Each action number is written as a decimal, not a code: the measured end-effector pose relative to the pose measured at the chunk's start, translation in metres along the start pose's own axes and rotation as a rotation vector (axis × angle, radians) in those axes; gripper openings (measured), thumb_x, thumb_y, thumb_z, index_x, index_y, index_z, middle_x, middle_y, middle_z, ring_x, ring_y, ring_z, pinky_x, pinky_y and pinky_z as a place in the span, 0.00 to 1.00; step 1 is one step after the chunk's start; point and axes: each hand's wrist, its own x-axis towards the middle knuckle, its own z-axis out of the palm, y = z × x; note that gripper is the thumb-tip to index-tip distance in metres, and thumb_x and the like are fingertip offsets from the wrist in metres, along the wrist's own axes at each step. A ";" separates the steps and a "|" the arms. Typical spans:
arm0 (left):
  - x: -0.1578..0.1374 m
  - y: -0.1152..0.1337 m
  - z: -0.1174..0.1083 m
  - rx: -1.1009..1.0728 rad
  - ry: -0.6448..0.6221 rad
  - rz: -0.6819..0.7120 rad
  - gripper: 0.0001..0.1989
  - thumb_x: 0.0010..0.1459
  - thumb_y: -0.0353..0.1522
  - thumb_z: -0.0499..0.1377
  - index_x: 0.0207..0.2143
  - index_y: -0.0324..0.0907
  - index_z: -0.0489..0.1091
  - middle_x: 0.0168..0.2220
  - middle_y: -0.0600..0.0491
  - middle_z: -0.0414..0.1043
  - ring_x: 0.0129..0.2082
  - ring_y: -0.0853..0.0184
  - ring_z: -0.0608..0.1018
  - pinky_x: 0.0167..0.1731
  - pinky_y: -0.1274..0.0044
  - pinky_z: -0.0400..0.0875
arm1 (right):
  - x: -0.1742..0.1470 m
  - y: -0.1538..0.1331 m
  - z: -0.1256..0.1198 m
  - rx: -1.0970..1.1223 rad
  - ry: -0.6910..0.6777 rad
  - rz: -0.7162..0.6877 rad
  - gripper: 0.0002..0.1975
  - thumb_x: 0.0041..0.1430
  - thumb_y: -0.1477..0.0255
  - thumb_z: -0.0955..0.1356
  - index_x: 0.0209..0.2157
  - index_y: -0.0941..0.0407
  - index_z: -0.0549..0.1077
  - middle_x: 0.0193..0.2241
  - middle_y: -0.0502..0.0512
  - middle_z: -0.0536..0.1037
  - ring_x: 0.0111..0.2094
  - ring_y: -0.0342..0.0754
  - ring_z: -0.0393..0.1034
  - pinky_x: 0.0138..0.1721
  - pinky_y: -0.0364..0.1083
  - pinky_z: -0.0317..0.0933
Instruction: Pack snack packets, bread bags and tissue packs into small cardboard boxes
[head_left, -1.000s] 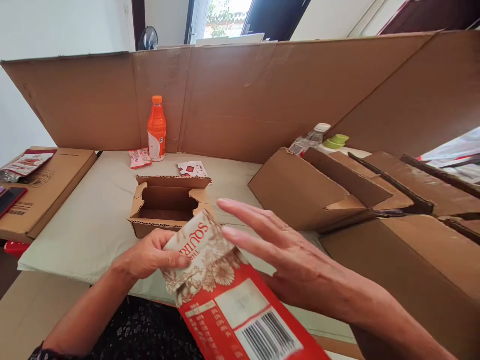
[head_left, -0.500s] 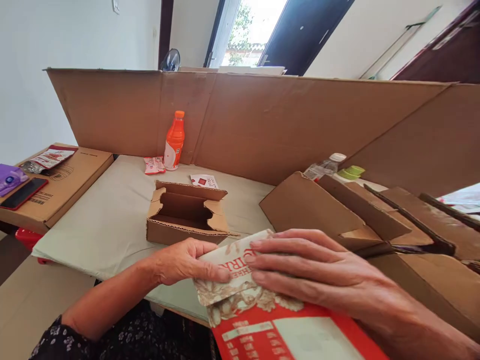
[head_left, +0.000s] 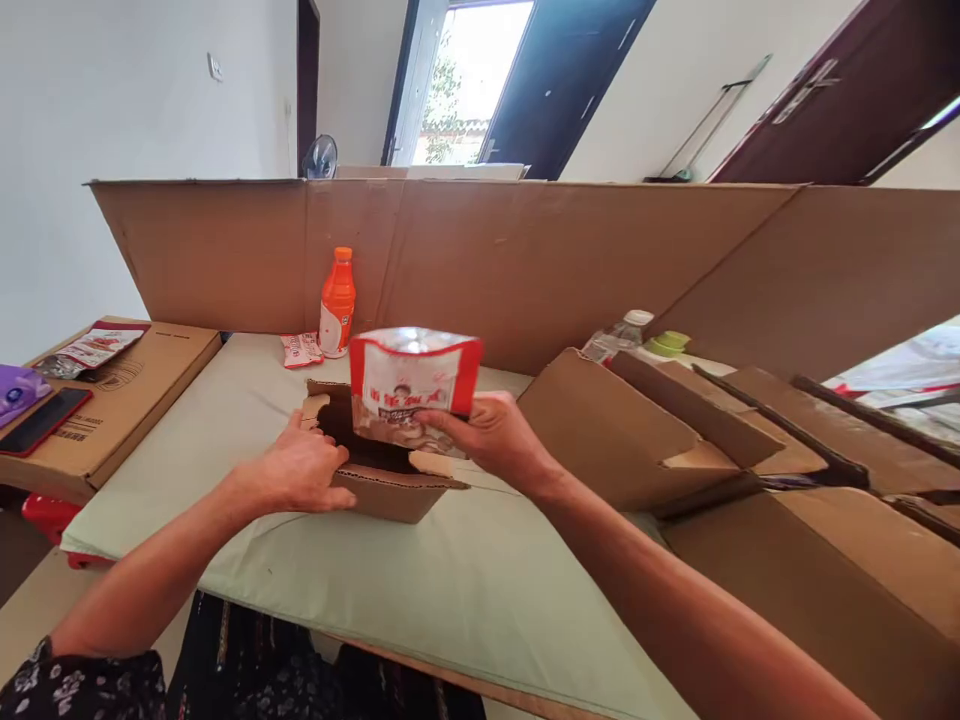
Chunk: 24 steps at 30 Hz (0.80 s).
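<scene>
A red and white food pouch (head_left: 409, 385) hangs over the small cardboard box (head_left: 390, 497), its lower end at the box's opening. My right hand (head_left: 491, 430) grips the pouch by its lower right side, thumb across the front. Along the pouch's upper edge a shiny silver surface shows. At the box's front left corner is my left hand (head_left: 296, 470), with fingers curled over the wall and left flap and the thumb outside the front. The box stands upright on the pale cloth-covered table (head_left: 465, 570), flaps raised. Its inside is dark and partly hidden by the pouch.
An orange bottle (head_left: 339, 305) and a small pink packet (head_left: 301, 350) stand behind the box. Larger cardboard boxes (head_left: 622, 420) crowd the right side. On the left, a flat carton (head_left: 142, 400) bears a phone (head_left: 45, 420) and another pouch. A tall cardboard panel (head_left: 225, 250) closes the back.
The pouch has moved forward from near my body to above the box, now in my right hand only. My left hand has left the pouch and gone to the box's left corner.
</scene>
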 end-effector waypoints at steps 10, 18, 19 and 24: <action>-0.011 0.004 0.011 0.152 -0.028 -0.167 0.11 0.58 0.29 0.61 0.42 0.34 0.78 0.47 0.35 0.78 0.53 0.45 0.77 0.64 0.43 0.50 | 0.030 -0.032 0.031 -0.725 -0.903 0.012 0.12 0.63 0.75 0.66 0.35 0.59 0.84 0.33 0.65 0.84 0.34 0.54 0.79 0.31 0.44 0.60; -0.019 0.021 0.003 0.222 0.192 -0.023 0.16 0.61 0.35 0.62 0.48 0.34 0.75 0.58 0.32 0.72 0.60 0.44 0.72 0.64 0.46 0.56 | 0.032 -0.033 0.078 -0.561 -1.110 -0.076 0.15 0.62 0.81 0.64 0.42 0.62 0.83 0.43 0.69 0.83 0.43 0.56 0.79 0.39 0.45 0.64; -0.016 0.023 -0.001 0.198 0.174 0.033 0.17 0.61 0.36 0.62 0.49 0.33 0.74 0.58 0.33 0.71 0.60 0.45 0.72 0.63 0.50 0.61 | 0.032 -0.032 0.077 -0.537 -1.121 -0.080 0.15 0.63 0.81 0.64 0.42 0.62 0.82 0.44 0.68 0.83 0.45 0.56 0.79 0.40 0.45 0.64; 0.013 0.021 -0.020 -0.004 -0.235 0.135 0.19 0.59 0.29 0.60 0.52 0.33 0.70 0.49 0.38 0.78 0.48 0.50 0.81 0.48 0.63 0.76 | 0.035 -0.022 0.060 -0.436 -1.144 -0.039 0.15 0.66 0.78 0.63 0.45 0.60 0.81 0.43 0.63 0.84 0.43 0.54 0.79 0.40 0.45 0.66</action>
